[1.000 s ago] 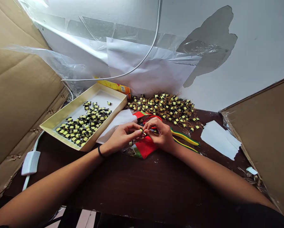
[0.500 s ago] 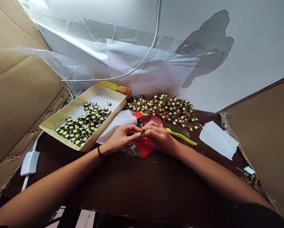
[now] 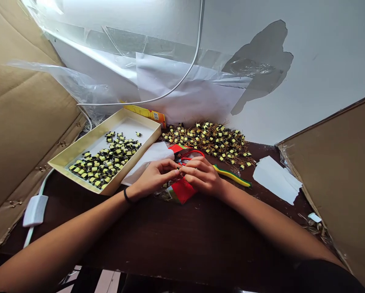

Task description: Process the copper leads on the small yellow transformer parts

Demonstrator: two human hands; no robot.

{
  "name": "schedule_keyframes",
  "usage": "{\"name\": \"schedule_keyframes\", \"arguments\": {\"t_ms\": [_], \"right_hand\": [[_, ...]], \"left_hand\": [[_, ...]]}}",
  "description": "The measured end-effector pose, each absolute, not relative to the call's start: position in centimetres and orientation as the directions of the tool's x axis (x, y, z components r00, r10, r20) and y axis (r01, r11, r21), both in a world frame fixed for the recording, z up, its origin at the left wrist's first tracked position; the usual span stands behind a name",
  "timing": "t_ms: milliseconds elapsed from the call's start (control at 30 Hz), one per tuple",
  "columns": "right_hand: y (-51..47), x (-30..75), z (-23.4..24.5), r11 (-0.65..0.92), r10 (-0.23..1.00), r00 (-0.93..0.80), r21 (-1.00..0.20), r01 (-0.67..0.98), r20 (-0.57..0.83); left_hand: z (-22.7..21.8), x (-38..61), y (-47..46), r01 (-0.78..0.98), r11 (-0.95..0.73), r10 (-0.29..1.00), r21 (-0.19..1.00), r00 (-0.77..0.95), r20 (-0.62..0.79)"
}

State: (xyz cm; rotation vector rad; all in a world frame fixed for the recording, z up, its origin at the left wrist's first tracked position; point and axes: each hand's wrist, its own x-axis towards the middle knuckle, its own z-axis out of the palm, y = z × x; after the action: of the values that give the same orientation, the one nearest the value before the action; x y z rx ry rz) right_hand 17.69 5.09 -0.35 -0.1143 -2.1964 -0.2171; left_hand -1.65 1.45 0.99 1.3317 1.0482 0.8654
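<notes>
My left hand [image 3: 154,177] and my right hand [image 3: 201,175] meet fingertip to fingertip over a red wrapper [image 3: 182,190] at the middle of the dark table [image 3: 176,240]. Both pinch one tiny yellow-and-black wound part [image 3: 179,168] between them. A heap of the same parts with copper wire legs [image 3: 209,140] lies just beyond my hands. To the left stands a cream tray [image 3: 78,152] holding several of these parts [image 3: 106,158]. A yellow-green handled tool [image 3: 231,176] lies right of my right hand.
Cardboard walls stand at the left [image 3: 20,118] and right [image 3: 344,171]. Clear plastic sheet and white paper [image 3: 188,89] hang behind, with a white cable [image 3: 182,79] across them. A white paper scrap [image 3: 276,179] lies at the right, an inline switch [image 3: 35,210] at the left edge.
My hands stay pinched together on the small part, shifting slightly left with the view. The right hand's fingers have curled a little more over the part.
</notes>
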Motion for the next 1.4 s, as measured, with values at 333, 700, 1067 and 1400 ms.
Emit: {"name": "schedule_keyframes", "arguments": {"t_ms": [333, 700, 1067, 1400], "right_hand": [[4.6, 17.2, -0.3, 0.809, 0.588, -0.344, -0.535, 0.244, 0.732], [4.6, 17.3, -0.6, 0.728, 0.668, -0.431, -0.654, 0.207, 0.607], [4.5, 17.3, -0.6, 0.721, 0.673, -0.422, -0.665, 0.192, 0.607], [4.6, 17.3, -0.8, 0.723, 0.670, -0.432, -0.664, 0.194, 0.604]], "left_hand": [[0.7, -1.6, 1.3, 0.085, 0.073, 0.960, 0.994, 0.263, -0.093], [0.6, -1.6, 1.4, 0.098, 0.098, 0.954, 0.990, 0.274, -0.121], [-0.1, -1.7, 1.6, 0.058, 0.100, 0.952, 0.993, 0.285, -0.112], [0.0, -1.7, 1.6, 0.034, 0.128, 0.947, 0.991, 0.292, -0.132]]}}
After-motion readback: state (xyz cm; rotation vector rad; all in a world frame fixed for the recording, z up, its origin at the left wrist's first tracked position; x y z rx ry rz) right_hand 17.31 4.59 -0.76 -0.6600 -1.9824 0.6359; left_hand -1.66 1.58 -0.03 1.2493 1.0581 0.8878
